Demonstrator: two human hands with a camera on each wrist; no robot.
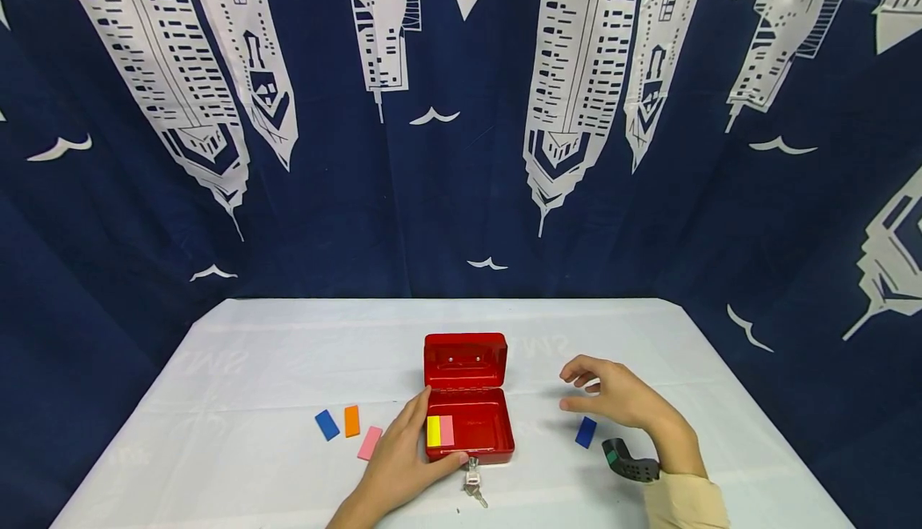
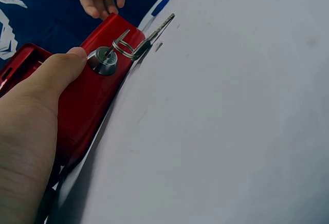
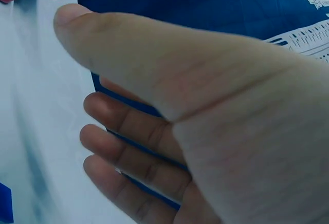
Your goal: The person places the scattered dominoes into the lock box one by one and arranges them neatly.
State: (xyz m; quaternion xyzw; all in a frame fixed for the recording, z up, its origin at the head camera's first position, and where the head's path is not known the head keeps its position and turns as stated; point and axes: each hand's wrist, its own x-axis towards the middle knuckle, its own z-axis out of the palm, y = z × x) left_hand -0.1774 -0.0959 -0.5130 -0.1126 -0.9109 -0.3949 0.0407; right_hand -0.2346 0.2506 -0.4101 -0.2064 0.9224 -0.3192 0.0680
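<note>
A red cash box (image 1: pixel 490 425) stands on the table with its lid (image 1: pixel 464 362) raised. Inside, at its left end, lie a yellow block (image 1: pixel 433 431) and a pink block (image 1: pixel 446 430) side by side. My left hand (image 1: pixel 398 466) holds the box at its front left corner, fingers along the left side and thumb on the front beside the lock (image 2: pixel 103 61). Keys (image 2: pixel 149 44) on a ring hang from that lock. To the right of the box, my right hand (image 1: pixel 612 393) hovers with fingers loosely bent and nothing in them. A dark blue block (image 1: pixel 586 432) lies just below it.
Left of the box, a blue block (image 1: pixel 327 425), an orange block (image 1: pixel 351 421) and a pink block (image 1: pixel 370 443) lie on the white table (image 1: pixel 274 353). A dark band (image 1: pixel 629 462) sits at my right wrist. Behind the table hangs a navy cloth (image 1: pixel 403 193) with white buildings.
</note>
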